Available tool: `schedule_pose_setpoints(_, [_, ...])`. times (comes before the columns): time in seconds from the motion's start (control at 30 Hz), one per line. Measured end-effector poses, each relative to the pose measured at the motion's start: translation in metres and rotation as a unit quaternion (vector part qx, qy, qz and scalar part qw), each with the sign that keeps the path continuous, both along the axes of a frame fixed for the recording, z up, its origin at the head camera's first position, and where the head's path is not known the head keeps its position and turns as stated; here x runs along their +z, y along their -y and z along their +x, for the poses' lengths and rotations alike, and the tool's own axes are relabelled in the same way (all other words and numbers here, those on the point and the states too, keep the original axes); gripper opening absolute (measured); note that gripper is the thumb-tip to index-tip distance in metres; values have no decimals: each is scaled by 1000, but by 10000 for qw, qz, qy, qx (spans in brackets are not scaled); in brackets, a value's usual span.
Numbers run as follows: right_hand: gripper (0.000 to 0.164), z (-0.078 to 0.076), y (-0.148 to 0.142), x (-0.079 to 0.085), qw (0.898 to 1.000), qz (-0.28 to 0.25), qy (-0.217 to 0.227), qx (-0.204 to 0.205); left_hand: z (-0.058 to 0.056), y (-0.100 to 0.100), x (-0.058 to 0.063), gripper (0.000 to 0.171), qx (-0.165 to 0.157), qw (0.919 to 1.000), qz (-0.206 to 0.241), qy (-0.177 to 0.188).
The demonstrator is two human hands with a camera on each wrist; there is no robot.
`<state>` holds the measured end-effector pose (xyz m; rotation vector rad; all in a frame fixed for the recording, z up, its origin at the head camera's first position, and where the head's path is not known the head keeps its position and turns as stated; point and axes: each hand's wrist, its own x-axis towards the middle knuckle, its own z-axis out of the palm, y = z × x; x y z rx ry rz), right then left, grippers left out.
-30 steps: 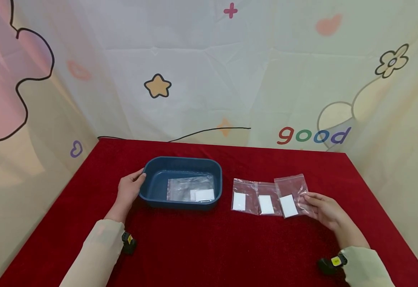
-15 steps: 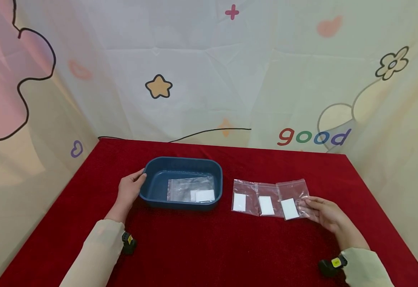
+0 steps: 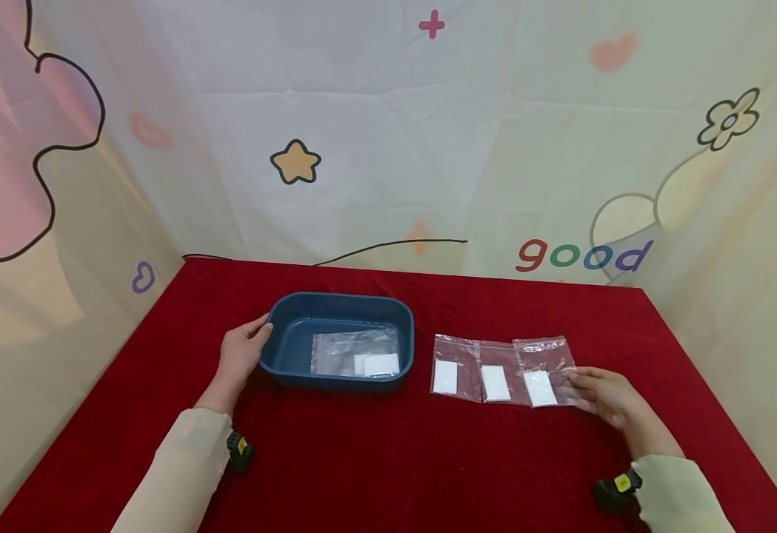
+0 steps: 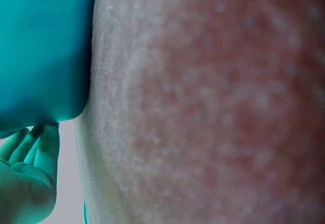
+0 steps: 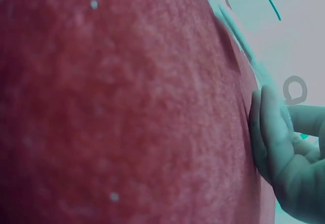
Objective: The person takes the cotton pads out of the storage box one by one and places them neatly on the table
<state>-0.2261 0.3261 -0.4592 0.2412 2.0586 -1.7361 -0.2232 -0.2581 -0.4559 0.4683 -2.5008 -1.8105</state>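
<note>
My left hand (image 3: 240, 354) grips the left end of a blue plastic basin (image 3: 335, 380), thumb over the rim; in the left wrist view its fingers (image 4: 46, 148) reach up against the basin's wall. Inside the basin lies a clear zip bag (image 3: 335, 351) with white pieces in it. To the right, three clear zip bags lie in a row, each with a white rectangular piece: the left bag (image 3: 456, 346), the middle bag (image 3: 496, 352) and the right bag (image 3: 540, 355). My right hand (image 3: 611, 400) pinches the right edge of the right bag between thumb and fingers.
A red cloth (image 3: 388, 459) covers the table under everything. Behind it and at both sides hangs a printed curtain (image 3: 388, 163). A band with a small camera sits on each wrist.
The right bag has come down from a slight tilt to lie flat beside the middle one, with my right hand still pinching it. My left hand and the basin have stayed put.
</note>
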Motion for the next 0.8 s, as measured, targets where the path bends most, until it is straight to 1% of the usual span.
schedule_pose_setpoints(0.07, [33,-1,2,2,9990,431,-86,12,0,0,0,48,0,10000,15,11])
schedule_pose_setpoints(0.17, [45,-2,4,5,9931,1150,-237,85,0,1,-1,48,-2,10000,22,5])
schedule_pose_setpoints(0.27, [47,-2,6,8,9848,1694,-351,149,0,1,-1,48,-5,10000,21,-3])
schedule_pose_setpoints(0.37, [47,-2,9,11,9769,2081,-450,206,0,1,-2,48,1,10000,29,-5])
schedule_pose_setpoints(0.5, [44,-1,11,12,9683,2435,-513,198,0,1,-3,49,5,10000,48,-20])
schedule_pose_setpoints(0.8, [33,-3,13,11,9623,2659,-573,-7,-2,1,-3,48,39,9999,-69,-63])
